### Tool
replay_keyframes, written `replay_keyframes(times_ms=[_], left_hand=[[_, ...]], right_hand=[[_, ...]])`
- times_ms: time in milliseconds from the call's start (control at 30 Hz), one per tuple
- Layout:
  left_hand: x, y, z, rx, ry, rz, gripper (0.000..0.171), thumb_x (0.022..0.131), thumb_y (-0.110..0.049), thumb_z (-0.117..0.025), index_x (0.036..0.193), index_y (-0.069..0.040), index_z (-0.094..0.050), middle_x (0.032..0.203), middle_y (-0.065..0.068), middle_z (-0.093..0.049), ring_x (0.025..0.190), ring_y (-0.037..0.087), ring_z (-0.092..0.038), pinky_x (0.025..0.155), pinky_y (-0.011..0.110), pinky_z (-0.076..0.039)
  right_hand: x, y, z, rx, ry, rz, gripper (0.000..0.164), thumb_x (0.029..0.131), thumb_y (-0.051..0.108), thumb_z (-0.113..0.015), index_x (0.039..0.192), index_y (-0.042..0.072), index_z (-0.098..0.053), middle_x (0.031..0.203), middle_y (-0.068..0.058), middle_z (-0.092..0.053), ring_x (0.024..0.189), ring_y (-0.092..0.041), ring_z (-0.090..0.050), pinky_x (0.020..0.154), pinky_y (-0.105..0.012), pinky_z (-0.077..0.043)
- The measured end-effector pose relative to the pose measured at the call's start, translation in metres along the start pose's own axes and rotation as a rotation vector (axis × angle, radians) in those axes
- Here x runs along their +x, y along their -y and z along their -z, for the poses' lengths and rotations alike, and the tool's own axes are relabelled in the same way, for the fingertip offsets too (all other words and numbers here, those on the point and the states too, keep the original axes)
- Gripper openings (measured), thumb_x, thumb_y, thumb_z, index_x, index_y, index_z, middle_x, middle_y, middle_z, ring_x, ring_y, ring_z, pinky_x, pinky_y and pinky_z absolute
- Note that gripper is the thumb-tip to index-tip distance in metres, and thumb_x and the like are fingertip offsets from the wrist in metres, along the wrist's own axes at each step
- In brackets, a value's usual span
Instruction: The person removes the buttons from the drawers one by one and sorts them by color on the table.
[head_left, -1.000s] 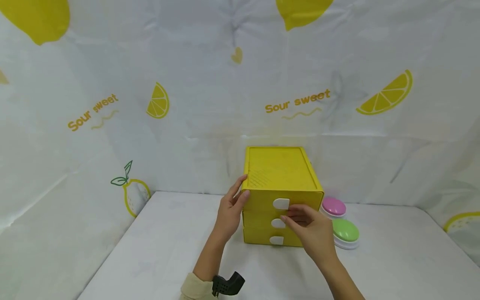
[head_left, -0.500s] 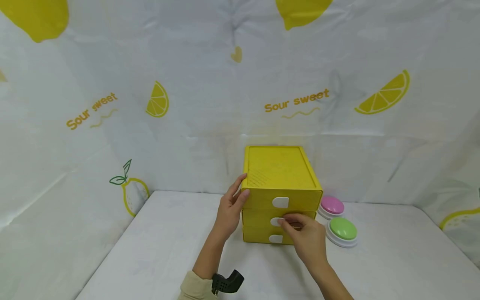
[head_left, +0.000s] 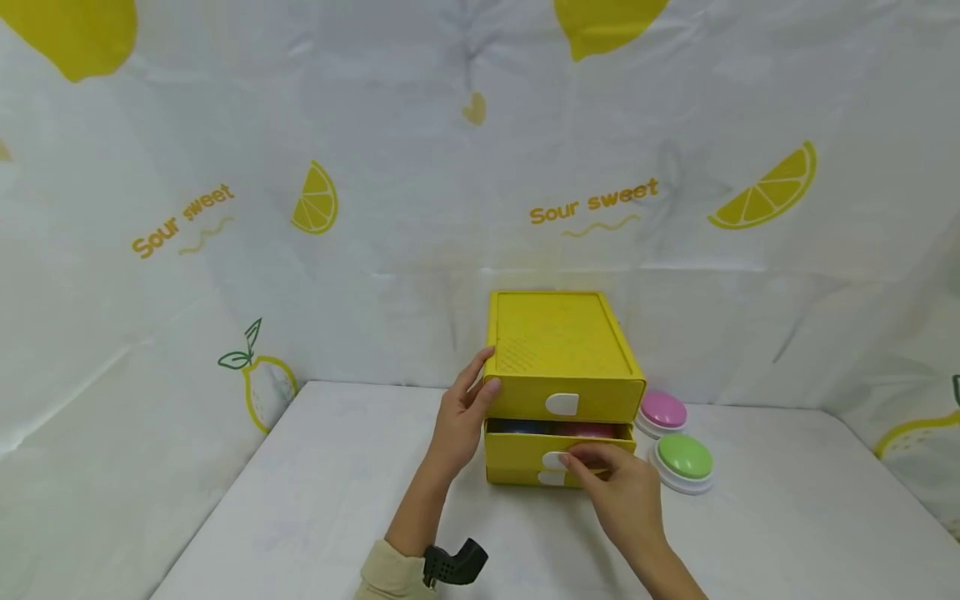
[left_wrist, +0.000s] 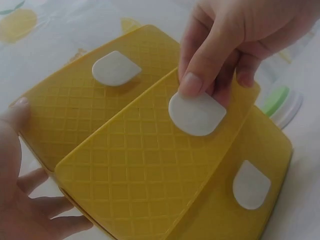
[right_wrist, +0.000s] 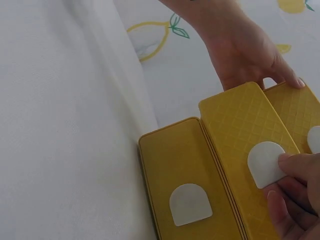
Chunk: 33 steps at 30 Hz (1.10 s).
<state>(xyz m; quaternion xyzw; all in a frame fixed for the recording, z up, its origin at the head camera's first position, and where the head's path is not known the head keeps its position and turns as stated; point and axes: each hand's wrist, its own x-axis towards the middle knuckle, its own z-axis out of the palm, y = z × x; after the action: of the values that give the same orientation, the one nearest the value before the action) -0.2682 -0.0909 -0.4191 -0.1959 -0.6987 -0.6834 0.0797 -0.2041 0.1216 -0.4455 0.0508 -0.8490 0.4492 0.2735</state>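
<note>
A yellow three-drawer box [head_left: 558, 333] stands on the table, each drawer with a white tab handle. The middle drawer [head_left: 513, 454] is pulled partway out. Through its gap a blue thing [head_left: 525, 427] and a pink thing [head_left: 588, 430] show, too little of either to tell its kind. My right hand [head_left: 626, 492] pinches the middle drawer's handle [left_wrist: 196, 114] between thumb and fingers. At the box's left side rests my left hand [head_left: 456, 423], thumb at the front edge by the top drawer [left_wrist: 115, 100], extended fingers [left_wrist: 55, 205] along the side.
To the right of the box stand a pink push button [head_left: 664, 409] and a green push button [head_left: 686, 457], both on white bases. A white sheet with lemon prints [head_left: 420, 208] hangs behind the white table [head_left: 360, 467].
My right hand has moved from beside the upper handles to the middle handle and drawn that drawer forward, uncovering things inside. My left hand has stayed at the box's side.
</note>
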Motion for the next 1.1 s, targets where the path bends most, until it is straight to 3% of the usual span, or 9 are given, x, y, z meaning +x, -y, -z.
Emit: replay_keyframes(times_ms=[233, 467, 900, 1100], left_hand=[[0.0, 0.0, 0.001, 0.027, -0.005, 0.001, 0.047, 0.108, -0.032, -0.05, 0.154, -0.036, -0.041, 0.166, -0.005, -0.031, 0.149, 0.021, -0.04, 0.119, 0.041, -0.039], [0.0, 0.001, 0.001, 0.035, -0.009, -0.002, 0.047, 0.108, -0.03, -0.049, 0.154, -0.034, -0.041, 0.166, -0.004, -0.032, 0.149, 0.02, -0.04, 0.119, 0.041, -0.039], [-0.002, 0.005, 0.002, 0.011, -0.005, -0.009, 0.049, 0.108, -0.029, -0.05, 0.155, -0.032, -0.04, 0.166, -0.004, -0.032, 0.149, 0.021, -0.039, 0.119, 0.041, -0.038], [-0.001, 0.003, 0.003, 0.054, 0.009, -0.007, 0.052, 0.107, -0.03, -0.052, 0.156, -0.036, -0.037, 0.166, -0.005, -0.03, 0.149, 0.023, -0.04, 0.117, 0.042, -0.04]], right_hand=[[-0.008, 0.002, 0.006, 0.036, -0.008, 0.044, 0.013, 0.074, 0.008, -0.089, 0.08, 0.014, -0.079, 0.075, 0.003, -0.077, 0.062, 0.007, -0.063, 0.055, -0.011, -0.05], [-0.02, 0.008, 0.015, 0.008, 0.061, -0.073, 0.015, 0.075, 0.009, -0.088, 0.079, 0.019, -0.078, 0.075, 0.007, -0.076, 0.065, 0.005, -0.064, 0.059, -0.016, -0.055], [-0.044, 0.017, 0.024, -0.056, 0.077, -0.106, 0.017, 0.071, 0.012, -0.091, 0.076, 0.021, -0.077, 0.073, 0.01, -0.076, 0.06, 0.005, -0.058, 0.058, -0.016, -0.056], [-0.053, 0.018, 0.025, -0.067, 0.004, -0.013, 0.022, 0.065, 0.008, -0.093, 0.073, 0.021, -0.077, 0.069, 0.011, -0.074, 0.058, 0.008, -0.057, 0.056, -0.012, -0.053]])
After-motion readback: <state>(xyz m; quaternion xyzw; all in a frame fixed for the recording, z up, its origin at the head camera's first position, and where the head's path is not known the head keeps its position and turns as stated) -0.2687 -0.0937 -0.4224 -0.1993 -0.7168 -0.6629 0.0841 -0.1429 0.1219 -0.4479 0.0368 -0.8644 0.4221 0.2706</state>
